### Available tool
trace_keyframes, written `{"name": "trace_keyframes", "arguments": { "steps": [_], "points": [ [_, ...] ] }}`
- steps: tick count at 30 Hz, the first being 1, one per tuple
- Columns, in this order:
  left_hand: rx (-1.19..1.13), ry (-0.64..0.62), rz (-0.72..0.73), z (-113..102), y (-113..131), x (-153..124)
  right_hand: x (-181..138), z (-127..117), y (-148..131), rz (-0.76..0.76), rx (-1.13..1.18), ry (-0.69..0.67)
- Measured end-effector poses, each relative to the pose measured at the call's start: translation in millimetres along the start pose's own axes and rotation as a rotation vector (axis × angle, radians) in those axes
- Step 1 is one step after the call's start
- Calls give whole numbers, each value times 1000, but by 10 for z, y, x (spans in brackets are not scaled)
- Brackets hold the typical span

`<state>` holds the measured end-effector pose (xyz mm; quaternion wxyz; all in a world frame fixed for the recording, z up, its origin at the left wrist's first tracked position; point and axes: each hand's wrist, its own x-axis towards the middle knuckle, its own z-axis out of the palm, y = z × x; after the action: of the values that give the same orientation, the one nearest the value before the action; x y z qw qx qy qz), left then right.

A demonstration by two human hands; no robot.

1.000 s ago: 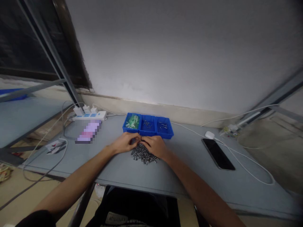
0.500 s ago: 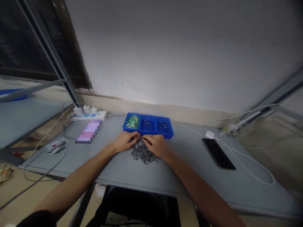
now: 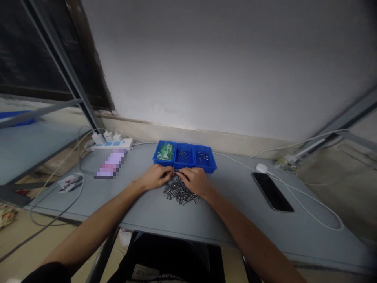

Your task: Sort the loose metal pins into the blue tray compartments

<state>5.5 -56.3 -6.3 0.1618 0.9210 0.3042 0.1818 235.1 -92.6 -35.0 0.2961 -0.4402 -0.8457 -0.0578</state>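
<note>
Silver-grey metal fasteners point(image 3: 180, 194), small and slender, lie heaped on a pale grey-blue desk point(image 3: 153, 212), worked over bare-handed. Taking the heap as the clock's centre, the left hand point(image 3: 153, 177) sits at ten o'clock and the right hand point(image 3: 196, 181) at two, each with its grip pinched together, apparently on opposite ends of a thin, bright metal piece point(image 3: 175, 173) at the heap's twelve o'clock edge. Three joined blue plastic bins point(image 3: 205, 169) stand farther out: a green-and-clear bagged bundle point(image 3: 165, 151) in the eleven o'clock bin, a few loose metal pieces point(image 3: 184, 155) in those at twelve and one. The step in hand appears to be two-handed fingertip work on a single piece; the next move seems to call for a steady pinch and a clean release by one grip.
</note>
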Motion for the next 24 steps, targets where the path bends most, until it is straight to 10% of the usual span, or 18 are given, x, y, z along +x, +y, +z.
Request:
{"name": "trace_keyframes", "arguments": {
  "steps": [24],
  "points": [
    [13,-5,19,13,-1,4,0,10,0,-52,22,-19]
  ]
}}
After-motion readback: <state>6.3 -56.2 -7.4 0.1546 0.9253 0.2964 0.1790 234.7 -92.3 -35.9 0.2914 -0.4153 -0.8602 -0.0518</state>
